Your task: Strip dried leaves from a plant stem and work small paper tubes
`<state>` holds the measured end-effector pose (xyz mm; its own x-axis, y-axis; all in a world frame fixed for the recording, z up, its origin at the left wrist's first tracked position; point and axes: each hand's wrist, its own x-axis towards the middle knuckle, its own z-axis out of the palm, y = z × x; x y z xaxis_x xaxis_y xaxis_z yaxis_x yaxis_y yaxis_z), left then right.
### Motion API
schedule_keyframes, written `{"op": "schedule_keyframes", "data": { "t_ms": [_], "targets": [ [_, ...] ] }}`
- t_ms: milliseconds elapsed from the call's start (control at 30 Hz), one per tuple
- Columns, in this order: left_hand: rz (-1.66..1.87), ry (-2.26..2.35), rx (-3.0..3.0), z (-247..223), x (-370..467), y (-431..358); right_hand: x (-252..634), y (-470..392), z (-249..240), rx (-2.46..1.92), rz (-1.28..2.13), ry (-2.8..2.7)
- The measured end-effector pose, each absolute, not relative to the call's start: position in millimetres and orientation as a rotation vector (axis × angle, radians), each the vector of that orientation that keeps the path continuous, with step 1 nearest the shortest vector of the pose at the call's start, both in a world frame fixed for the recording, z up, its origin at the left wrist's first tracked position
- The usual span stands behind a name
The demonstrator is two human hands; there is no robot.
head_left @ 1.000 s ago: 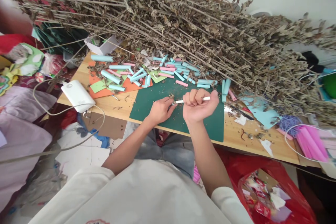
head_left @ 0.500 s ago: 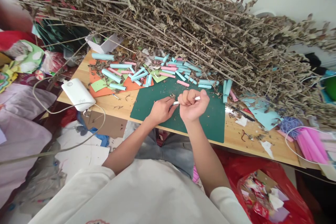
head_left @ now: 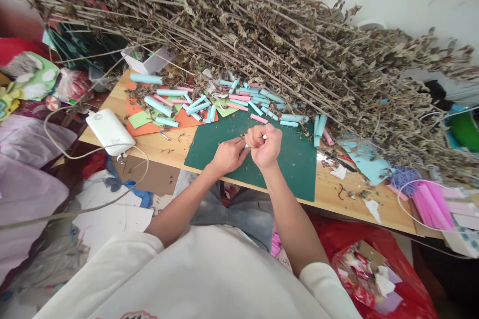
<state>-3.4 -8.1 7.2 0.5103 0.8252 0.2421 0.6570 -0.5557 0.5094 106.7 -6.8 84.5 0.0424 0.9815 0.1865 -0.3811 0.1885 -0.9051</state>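
My right hand (head_left: 265,145) is closed in a fist around a thin white stick (head_left: 265,136); one end of the stick shows at the thumb, and its other end comes out low toward my left hand. Close against it on the left, my left hand (head_left: 230,154) has its fingers pressed together, and what they pinch is hidden. Both hands are over the near part of a dark green cutting mat (head_left: 292,174). Just behind them lies a pink paper tube (head_left: 259,118), with several light blue paper tubes (head_left: 199,106) and pink ones heaped farther back.
A big pile of dried leafy stalks (head_left: 239,35) spans the back of the wooden table (head_left: 170,147). A white power bank (head_left: 110,131) with a cable sits at left. At right are a black pen (head_left: 344,163), blue paper (head_left: 368,159) and a red rubbish bag (head_left: 411,279).
My right hand has moved left and slightly up the mat, nearer my left hand, and less of the white stick shows. The left hand stays almost in place.
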Motion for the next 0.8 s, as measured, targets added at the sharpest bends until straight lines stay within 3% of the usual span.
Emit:
{"op": "schedule_keyframes", "data": {
  "t_ms": [800],
  "targets": [
    [0.646,1.248,2.381,12,-3,-10,115,-11,95,-0.827,1.045,-0.898]
  ]
}}
